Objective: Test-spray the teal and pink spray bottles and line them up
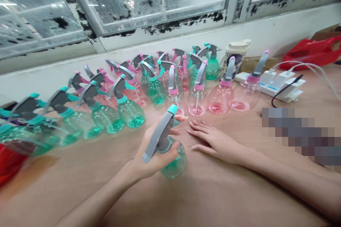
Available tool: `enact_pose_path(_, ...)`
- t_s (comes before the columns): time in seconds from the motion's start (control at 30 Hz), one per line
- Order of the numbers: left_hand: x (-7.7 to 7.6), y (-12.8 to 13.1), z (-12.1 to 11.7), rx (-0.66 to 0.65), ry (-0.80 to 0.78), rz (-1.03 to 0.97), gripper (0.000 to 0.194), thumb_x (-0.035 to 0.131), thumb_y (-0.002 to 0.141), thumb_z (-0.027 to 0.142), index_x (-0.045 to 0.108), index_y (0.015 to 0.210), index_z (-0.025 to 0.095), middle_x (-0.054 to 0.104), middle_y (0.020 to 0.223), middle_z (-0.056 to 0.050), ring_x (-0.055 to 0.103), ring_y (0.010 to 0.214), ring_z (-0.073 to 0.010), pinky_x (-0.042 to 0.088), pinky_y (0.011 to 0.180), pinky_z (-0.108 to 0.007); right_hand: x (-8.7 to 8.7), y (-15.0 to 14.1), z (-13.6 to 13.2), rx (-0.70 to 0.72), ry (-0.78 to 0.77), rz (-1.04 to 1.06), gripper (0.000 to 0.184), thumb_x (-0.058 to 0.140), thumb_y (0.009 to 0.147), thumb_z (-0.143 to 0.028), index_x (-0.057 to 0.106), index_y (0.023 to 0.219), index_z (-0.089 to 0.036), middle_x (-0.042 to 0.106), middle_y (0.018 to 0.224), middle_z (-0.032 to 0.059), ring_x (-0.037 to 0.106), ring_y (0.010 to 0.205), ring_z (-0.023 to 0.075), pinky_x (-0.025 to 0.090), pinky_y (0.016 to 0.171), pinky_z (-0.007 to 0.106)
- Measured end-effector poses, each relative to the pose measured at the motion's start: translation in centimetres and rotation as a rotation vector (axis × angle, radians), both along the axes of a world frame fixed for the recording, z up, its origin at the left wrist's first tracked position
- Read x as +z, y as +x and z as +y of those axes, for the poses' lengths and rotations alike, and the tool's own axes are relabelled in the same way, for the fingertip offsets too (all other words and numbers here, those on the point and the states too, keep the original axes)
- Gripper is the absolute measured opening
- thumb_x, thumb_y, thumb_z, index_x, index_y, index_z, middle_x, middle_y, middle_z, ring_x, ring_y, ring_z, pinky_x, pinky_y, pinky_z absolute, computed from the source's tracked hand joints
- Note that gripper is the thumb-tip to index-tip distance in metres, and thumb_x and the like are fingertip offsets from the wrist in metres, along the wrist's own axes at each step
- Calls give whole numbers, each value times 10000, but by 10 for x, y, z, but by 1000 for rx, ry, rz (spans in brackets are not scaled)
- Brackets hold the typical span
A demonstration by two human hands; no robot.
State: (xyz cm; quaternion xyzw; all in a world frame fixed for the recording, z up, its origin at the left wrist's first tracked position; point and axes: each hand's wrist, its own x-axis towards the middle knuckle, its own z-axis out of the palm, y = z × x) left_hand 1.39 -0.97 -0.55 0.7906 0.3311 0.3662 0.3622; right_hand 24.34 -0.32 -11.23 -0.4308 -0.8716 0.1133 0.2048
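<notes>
My left hand [151,152] grips a green spray bottle [174,165] around its neck, below the grey trigger head with a teal nozzle. The bottle is clear green plastic and stands near the middle of the table. To its right, my right hand [210,138] lies flat on the tabletop, fingers stretched out toward the bottle, holding nothing. Beyond both hands stand rows of similar spray bottles. The nearest are a green spray bottle [131,113] on the left and a pink spray bottle [197,104] straight ahead.
Several more green and pink bottles fill the table's back and left. A paper cup [236,55] with a lid stands by the wall. A white power strip [279,85] with plugged-in chargers lies at the right, near a red plastic bag [311,53]. Another red bag [12,161] is at left.
</notes>
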Motion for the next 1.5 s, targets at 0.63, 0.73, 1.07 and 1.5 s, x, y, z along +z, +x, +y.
enact_pose_path(0.63, 1, -3, -3, 30, -40, 26, 498, 555, 775, 180, 527, 1265, 263, 690, 1126, -62, 665, 1036, -258, 567, 844, -382, -2, 1, -1, 6, -3, 61, 590, 482, 939, -545, 465, 1432, -220, 401, 1513, 117, 330, 1415, 306, 285, 1152, 549)
enact_pose_path(0.73, 1, -7, -3, 60, -35, 40, 356, 578, 752, 213, 595, 1107, 238, 700, 1012, -59, 680, 899, -240, 573, 766, -361, -1, 1, -1, 2, -10, 36, 590, 464, 947, -545, 465, 1432, -209, 396, 1516, 118, 320, 1419, 301, 279, 1156, 538)
enact_pose_path(1.07, 0, -2, 1, 107, 63, 36, 375, 571, 783, 191, 580, 1156, 229, 674, 1141, -70, 670, 971, -227, 560, 852, -377, -3, 1, -1, 9, -3, 58, 584, 470, 947, -537, 456, 1439, -222, 394, 1516, 113, 326, 1417, 303, 280, 1155, 544)
enact_pose_path(1.5, -9, -2, -2, 230, 114, 125, 494, 585, 802, 253, 534, 1293, 240, 701, 1093, -80, 705, 907, -248, 579, 749, -367, 1, 0, 0, 8, -10, 22, 609, 435, 951, -564, 463, 1433, -193, 392, 1514, 129, 329, 1416, 301, 285, 1152, 538)
